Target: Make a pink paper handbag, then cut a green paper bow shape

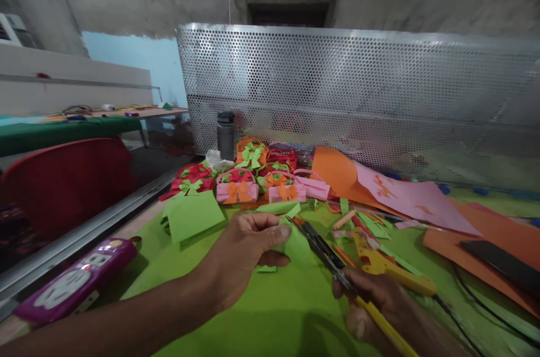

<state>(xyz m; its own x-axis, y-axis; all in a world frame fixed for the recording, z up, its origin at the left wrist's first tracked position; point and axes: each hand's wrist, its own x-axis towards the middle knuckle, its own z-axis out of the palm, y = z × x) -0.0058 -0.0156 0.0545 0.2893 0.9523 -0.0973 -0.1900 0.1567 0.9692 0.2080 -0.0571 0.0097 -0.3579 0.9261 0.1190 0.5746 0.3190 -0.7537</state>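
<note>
My left hand pinches a small piece of light green paper between thumb and fingers, over the green table top. In my right hand is a pair of scissors with dark blades and a yellow handle. The blade tips point up and left, close to the paper's upper edge; I cannot tell whether they touch it. Just right of the scissors lies a yellow glue gun with a black cord. A stack of green paper squares rests left of my left hand.
Several small paper handbags with bows stand at the back, before a dark bottle. Orange sheets, a pink sheet and a dark phone lie right. A purple case sits left. A perforated metal screen rises behind.
</note>
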